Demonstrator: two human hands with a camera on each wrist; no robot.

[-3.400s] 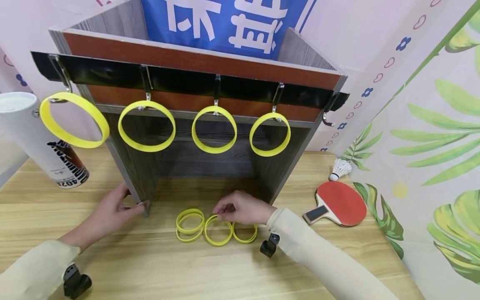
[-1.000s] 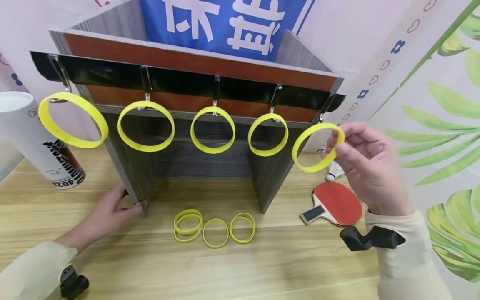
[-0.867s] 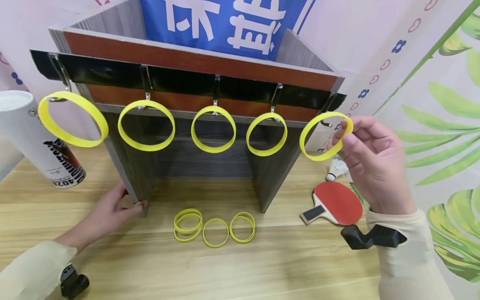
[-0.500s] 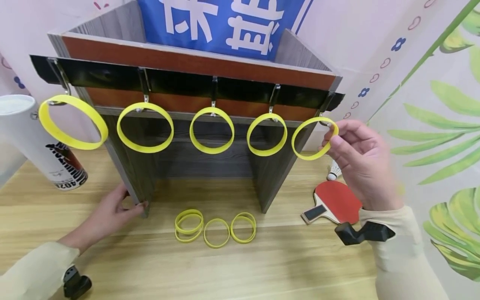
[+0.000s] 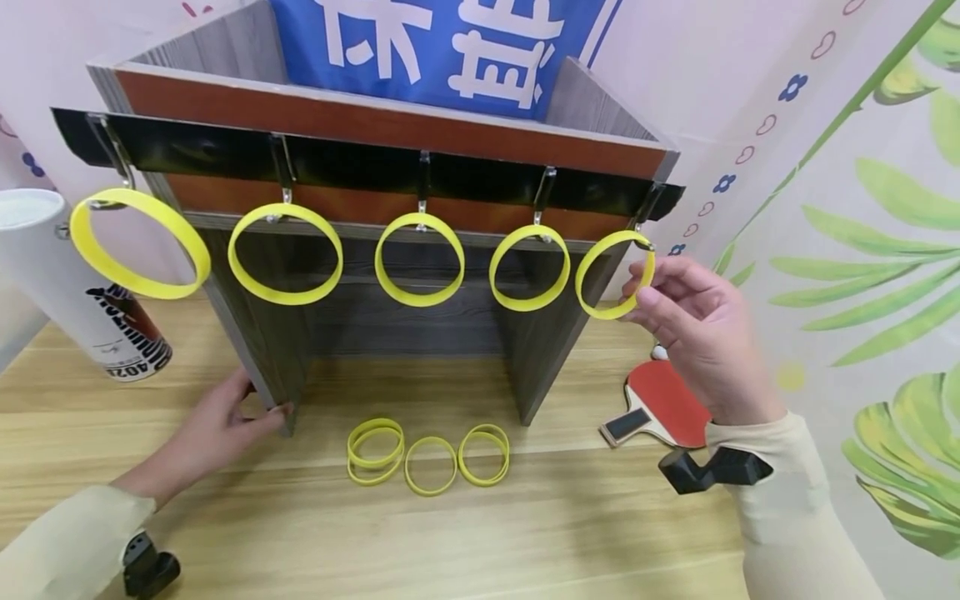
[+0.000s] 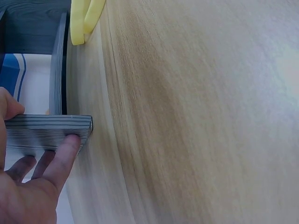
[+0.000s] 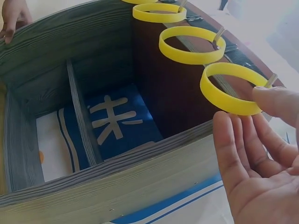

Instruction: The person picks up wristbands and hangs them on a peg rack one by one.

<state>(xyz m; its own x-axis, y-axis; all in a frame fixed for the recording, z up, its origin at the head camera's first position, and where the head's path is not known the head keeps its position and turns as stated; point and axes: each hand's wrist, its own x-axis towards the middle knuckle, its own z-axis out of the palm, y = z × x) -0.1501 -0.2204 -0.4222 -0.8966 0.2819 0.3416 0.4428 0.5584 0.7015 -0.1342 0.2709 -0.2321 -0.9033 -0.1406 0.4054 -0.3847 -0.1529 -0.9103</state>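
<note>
In the head view, my left hand (image 5: 217, 425) grips the lower front edge of the left side panel (image 5: 258, 342) of a grey wooden shelf. The left wrist view shows thumb and fingers on opposite faces of that panel. My right hand (image 5: 701, 337) pinches a yellow silicone wristband (image 5: 613, 313) by its right side at the rightmost hook (image 5: 645, 243). That hook's tip shows inside the band's upper right, close to my thumb in the right wrist view. Several more yellow wristbands (image 5: 420, 300) hang from the other hooks on the black strip (image 5: 352, 171).
On the table (image 5: 450, 550) before the shelf lie several yellow wristbands (image 5: 375, 462). At left stands a white shuttlecock tube (image 5: 90, 300). A red table tennis bat (image 5: 667, 404) and a shuttlecock (image 5: 659, 352), mostly hidden behind my right hand, lie at right.
My right hand has gone from the wristbands on the table up to the rightmost hook with one band, then shifted left, bringing it onto the hook. My left hand stays on the panel.
</note>
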